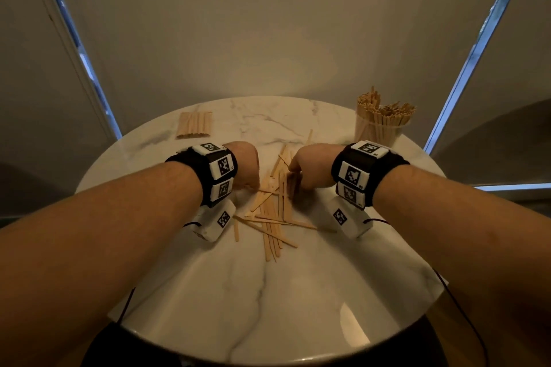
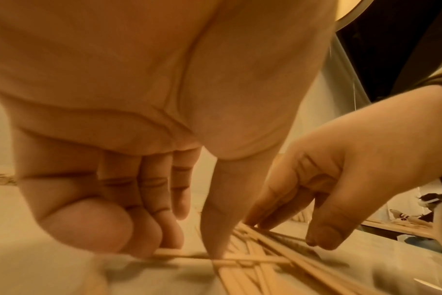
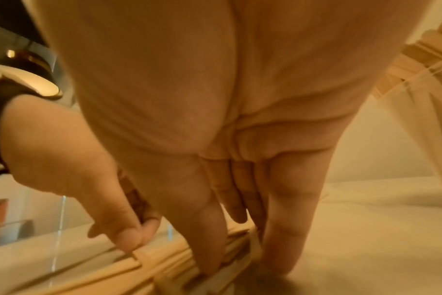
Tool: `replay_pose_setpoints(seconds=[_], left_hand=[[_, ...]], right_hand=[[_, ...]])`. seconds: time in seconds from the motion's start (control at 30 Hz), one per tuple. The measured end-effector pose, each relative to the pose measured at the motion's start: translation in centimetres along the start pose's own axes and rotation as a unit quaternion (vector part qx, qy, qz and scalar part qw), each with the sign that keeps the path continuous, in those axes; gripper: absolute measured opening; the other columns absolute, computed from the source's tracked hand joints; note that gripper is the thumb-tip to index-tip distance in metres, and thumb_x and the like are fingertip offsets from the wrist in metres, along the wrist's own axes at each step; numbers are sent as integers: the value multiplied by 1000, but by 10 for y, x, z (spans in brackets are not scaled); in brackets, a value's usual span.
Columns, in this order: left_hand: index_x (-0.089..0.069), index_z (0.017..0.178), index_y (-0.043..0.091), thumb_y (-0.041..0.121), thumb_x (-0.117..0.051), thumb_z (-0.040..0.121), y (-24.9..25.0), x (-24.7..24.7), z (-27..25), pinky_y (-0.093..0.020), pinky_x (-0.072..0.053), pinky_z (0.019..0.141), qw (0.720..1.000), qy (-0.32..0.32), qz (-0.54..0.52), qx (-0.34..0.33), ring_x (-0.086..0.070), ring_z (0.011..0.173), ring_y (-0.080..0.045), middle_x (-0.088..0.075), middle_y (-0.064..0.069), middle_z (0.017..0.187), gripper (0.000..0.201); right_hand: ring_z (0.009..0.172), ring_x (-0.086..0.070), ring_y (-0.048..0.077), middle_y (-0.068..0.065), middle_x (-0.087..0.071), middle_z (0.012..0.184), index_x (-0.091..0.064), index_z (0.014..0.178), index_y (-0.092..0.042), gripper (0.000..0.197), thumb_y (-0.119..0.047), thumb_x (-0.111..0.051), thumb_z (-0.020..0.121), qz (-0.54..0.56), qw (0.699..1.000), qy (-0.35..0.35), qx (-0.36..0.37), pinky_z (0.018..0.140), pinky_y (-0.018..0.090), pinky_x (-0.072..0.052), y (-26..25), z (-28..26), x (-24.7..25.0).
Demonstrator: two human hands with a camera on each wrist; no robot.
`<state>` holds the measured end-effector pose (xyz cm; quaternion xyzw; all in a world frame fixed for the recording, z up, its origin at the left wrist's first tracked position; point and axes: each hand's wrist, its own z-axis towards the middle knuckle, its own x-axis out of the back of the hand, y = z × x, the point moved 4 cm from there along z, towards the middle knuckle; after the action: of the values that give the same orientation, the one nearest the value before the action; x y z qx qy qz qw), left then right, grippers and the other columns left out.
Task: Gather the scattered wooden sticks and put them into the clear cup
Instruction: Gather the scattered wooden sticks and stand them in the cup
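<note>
While left hand (image 1: 246,165) fingers (image 2: 149,235) pinch one stick (image 2: 184,255), right hand (image 1: 310,168) fingers (image 3: 288,219) clasp several wooden sticks (image 1: 272,214).

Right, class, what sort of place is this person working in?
Probably a room in a home, perhaps a dining corner: a round marble table, drawn blinds with daylight at their edges, and craft sticks scattered in front of a clear cup.

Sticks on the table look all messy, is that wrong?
Yes. The wooden sticks lie crisscrossed in a loose pile on the marble table between the left hand and right hand, instead of standing in the clear cup at the far right. Another stack lies neatly at the far left. Nothing looks broken.
</note>
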<state>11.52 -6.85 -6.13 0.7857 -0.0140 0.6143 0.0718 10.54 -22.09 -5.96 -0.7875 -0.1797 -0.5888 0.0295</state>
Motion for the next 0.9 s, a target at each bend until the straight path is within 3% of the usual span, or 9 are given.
replay_pose_setpoints(seconds=[0.13,0.2,0.27,0.37,0.5,0.63,0.77,0.83,0.9], left_hand=[[-71,114,13,38,-72,90,-15,1,-19,-38,-62,88,999,-1,-43,24,-71,97,-24,-73,-7,106,35],[-67,107,16,49,-74,86,-23,1,-30,-31,-62,69,998,-2,-28,52,-70,80,-20,-71,-5,95,40],[-63,97,17,62,-79,78,-30,-4,-39,-25,-57,57,995,-65,-26,76,-73,67,-18,-75,-5,86,52],[-69,103,17,64,-95,52,-30,-11,-52,-31,-64,72,982,-175,-15,75,-79,72,-19,-80,-3,84,74],[-69,112,16,39,-99,58,-18,-14,-50,-34,-65,73,986,-159,1,51,-78,67,-15,-80,0,76,66],[-68,110,8,21,-90,75,-9,-16,-34,-38,-66,65,990,-112,-74,37,-78,64,-22,-79,-9,76,44],[-62,106,19,25,-90,77,5,-15,-17,-36,-66,63,994,-40,-99,1,-76,60,-16,-77,-3,75,41],[-61,103,22,31,-87,81,10,-13,-12,-36,-66,66,995,2,-103,-13,-76,61,-13,-76,0,77,36],[-63,102,20,41,-77,87,10,-9,-14,-36,-66,68,995,37,-93,-9,-76,64,-15,-74,0,79,29]], right_hand=[[123,-62,21,-2,-58,147,-45,154,-28,67,-5,-58,93,32,999,26,26,98,33,-54,0,-10,10],[135,-53,24,0,-46,158,-33,159,-37,81,3,-50,91,10,998,26,49,98,33,-51,-2,-7,12],[147,-39,28,2,-30,167,-21,163,-38,89,5,-50,91,-30,998,8,62,109,39,-46,-7,1,11],[153,-27,31,4,-16,172,-9,164,-38,97,2,-61,92,-83,994,-21,64,117,44,-38,-12,15,6],[135,-50,28,3,-45,157,-29,160,-43,83,3,-52,94,-75,994,-15,74,88,30,-43,-13,19,6],[118,-58,24,-1,-61,140,-50,150,-40,63,-5,-49,98,-54,995,9,86,87,28,-42,-6,9,3],[98,-56,17,-5,-66,129,-55,146,-37,52,-17,-57,98,-31,995,14,93,83,29,-43,0,3,-5],[104,-57,16,-6,-65,133,-53,147,-37,58,-15,-61,94,11,996,40,81,86,29,-43,9,7,-3],[123,-57,22,0,-60,143,-48,151,-34,63,-12,-61,94,34,996,76,42,95,34,-45,23,15,4]])
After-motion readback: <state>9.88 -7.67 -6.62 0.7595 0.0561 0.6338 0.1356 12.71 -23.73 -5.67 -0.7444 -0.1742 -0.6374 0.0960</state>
